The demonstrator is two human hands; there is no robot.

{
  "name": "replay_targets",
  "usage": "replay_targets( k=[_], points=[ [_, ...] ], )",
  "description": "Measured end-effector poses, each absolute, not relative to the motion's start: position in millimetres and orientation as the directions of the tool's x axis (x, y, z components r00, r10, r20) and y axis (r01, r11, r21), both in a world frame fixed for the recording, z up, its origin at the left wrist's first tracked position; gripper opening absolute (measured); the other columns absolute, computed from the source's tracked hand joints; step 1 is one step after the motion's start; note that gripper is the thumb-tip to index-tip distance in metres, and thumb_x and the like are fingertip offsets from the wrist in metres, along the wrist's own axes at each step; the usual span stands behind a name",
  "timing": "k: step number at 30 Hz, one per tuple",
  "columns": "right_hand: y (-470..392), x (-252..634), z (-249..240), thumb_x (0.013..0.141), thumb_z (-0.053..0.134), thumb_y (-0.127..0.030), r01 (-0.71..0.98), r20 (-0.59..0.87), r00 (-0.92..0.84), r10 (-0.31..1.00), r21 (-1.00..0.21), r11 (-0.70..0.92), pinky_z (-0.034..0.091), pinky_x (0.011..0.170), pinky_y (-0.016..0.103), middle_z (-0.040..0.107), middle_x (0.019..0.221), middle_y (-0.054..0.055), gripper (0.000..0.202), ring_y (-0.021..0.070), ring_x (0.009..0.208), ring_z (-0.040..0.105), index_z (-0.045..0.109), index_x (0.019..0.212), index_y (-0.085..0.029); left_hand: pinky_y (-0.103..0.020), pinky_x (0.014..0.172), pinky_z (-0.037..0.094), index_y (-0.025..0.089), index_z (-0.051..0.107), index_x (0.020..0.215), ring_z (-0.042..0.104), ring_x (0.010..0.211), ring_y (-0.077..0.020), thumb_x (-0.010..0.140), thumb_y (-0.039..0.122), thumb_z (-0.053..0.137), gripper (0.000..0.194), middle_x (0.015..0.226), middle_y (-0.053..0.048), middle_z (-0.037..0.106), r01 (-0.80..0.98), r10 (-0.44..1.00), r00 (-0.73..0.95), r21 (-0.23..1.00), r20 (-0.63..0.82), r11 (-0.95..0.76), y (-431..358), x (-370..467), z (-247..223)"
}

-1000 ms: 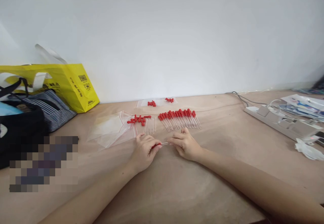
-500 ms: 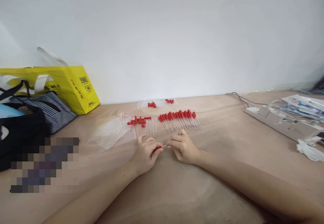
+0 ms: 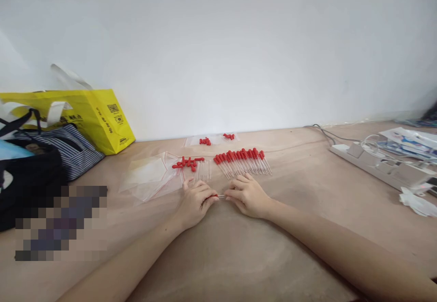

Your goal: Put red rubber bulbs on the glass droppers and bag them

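Beneath a plain white wall (image 3: 218, 56), a light-brown tabletop (image 3: 211, 261) carried several groups of small parts. Near its middle, a red-bulbed dropper (image 3: 221, 196) lay level between the person's two hands: the left hand (image 3: 197, 202) gripped its red end, largely hidden by the fingers, while the right hand (image 3: 248, 197) pinched its clear tube. Just beyond the right hand, other red-topped droppers (image 3: 239, 155) lay side by side in a slanting row. Loose red bulbs (image 3: 183, 161) and slim clear tubes (image 3: 204, 171) rested beyond the left hand, beside clear zip bags (image 3: 148, 176). Farther left stood a yellow shopping bag (image 3: 114, 122) behind a striped pouch (image 3: 82, 149); a white power strip (image 3: 358, 161) lay well to the right.
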State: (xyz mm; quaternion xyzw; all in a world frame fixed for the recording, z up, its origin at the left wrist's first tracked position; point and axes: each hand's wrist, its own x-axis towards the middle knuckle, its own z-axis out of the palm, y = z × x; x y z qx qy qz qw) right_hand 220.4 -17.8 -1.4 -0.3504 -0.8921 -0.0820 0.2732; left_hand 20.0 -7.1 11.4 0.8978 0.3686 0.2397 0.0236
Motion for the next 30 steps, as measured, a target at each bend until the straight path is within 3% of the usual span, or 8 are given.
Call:
replay_targets(
  k=[5,8,11,13,15,18,21,30],
  points=[
    [-23.1,217.8,-1.2,0.082,0.048,-0.025,0.694,0.478,-0.623,0.619,-0.026,0.719,0.023,0.065,0.029,0.059,0.074,0.003,0.016,0.0152,0.075,0.044,0.063,0.083,-0.020,-0.046,0.093,0.012,0.024,0.061,0.077,0.054,0.082,-0.0178,0.085,0.030,0.043,0.021,0.073,0.002,0.064,0.625,0.645,0.675,0.186,0.359,-0.758,-5.3,16.3,12.0],
    [-18.9,218.1,-1.3,0.081,0.048,-0.025,0.743,0.450,-0.551,0.703,-0.118,0.659,0.024,0.066,0.029,0.061,0.076,0.003,0.017,0.0157,0.077,0.048,0.063,0.081,-0.020,-0.044,0.092,0.017,0.026,0.057,0.098,0.052,0.091,-0.0191,0.086,0.032,0.039,0.022,0.089,-0.001,0.063,0.687,0.683,0.586,0.180,0.435,-0.704,-0.1,11.3,11.3],
    [-2.1,218.7,1.9,0.081,0.044,-0.024,0.839,0.443,-0.295,0.847,-0.303,0.451,0.027,0.067,0.027,0.063,0.079,0.003,0.019,0.0162,0.078,0.051,0.063,0.083,-0.020,-0.042,0.088,0.024,0.024,0.047,0.113,0.048,0.099,-0.0216,0.084,0.034,0.040,0.031,0.101,-0.005,0.059,0.811,0.772,0.353,0.238,0.529,-0.534,10.7,2.9,11.1],
    [14.4,216.7,4.8,0.081,0.043,-0.024,0.868,0.427,-0.086,0.900,-0.411,0.278,0.028,0.068,0.027,0.064,0.082,0.003,0.020,0.0166,0.080,0.053,0.062,0.087,-0.020,-0.041,0.087,0.026,0.023,0.048,0.110,0.048,0.101,-0.0234,0.081,0.033,0.044,0.031,0.102,-0.006,0.059,0.883,0.821,0.188,0.274,0.539,-0.382,18.8,-2.9,11.2],
    [31.1,211.9,6.7,0.080,0.044,-0.025,0.883,0.413,0.055,0.909,-0.445,0.148,0.028,0.071,0.028,0.065,0.084,0.004,0.020,0.0173,0.082,0.054,0.060,0.091,-0.020,-0.041,0.085,0.027,0.023,0.051,0.106,0.047,0.102,-0.0251,0.078,0.031,0.049,0.029,0.103,-0.006,0.059,0.930,0.852,0.069,0.275,0.520,-0.243,25.0,-7.8,11.3],
    [50.0,201.9,6.5,0.079,0.045,-0.025,0.916,0.404,0.163,0.900,-0.402,0.014,0.027,0.074,0.030,0.065,0.081,0.005,0.020,0.0193,0.085,0.054,0.057,0.093,-0.018,-0.041,0.084,0.028,0.024,0.054,0.100,0.046,0.102,-0.0260,0.076,0.031,0.051,0.025,0.105,-0.005,0.058,0.960,0.874,-0.003,0.245,0.487,-0.133,29.3,-12.8,10.7],
    [59.5,195.1,3.7,0.079,0.043,-0.025,0.940,0.386,0.181,0.905,-0.338,-0.044,0.025,0.076,0.033,0.064,0.080,0.007,0.019,0.0206,0.086,0.054,0.056,0.089,-0.017,-0.043,0.084,0.028,0.025,0.056,0.095,0.046,0.101,-0.0264,0.075,0.031,0.052,0.022,0.105,-0.005,0.058,0.964,0.879,0.000,0.235,0.476,-0.127,30.1,-15.1,9.0],
    [58.6,194.7,3.5,0.080,0.041,-0.029,0.959,0.413,0.095,0.906,-0.281,0.028,0.024,0.077,0.035,0.063,0.088,0.008,0.021,0.0208,0.088,0.052,0.058,0.081,-0.017,-0.047,0.079,0.030,0.024,0.058,0.087,0.047,0.097,-0.0287,0.074,0.035,0.051,0.018,0.100,-0.008,0.058,0.963,0.869,0.038,0.215,0.493,-0.164,31.6,-16.9,6.4]
  ],
)
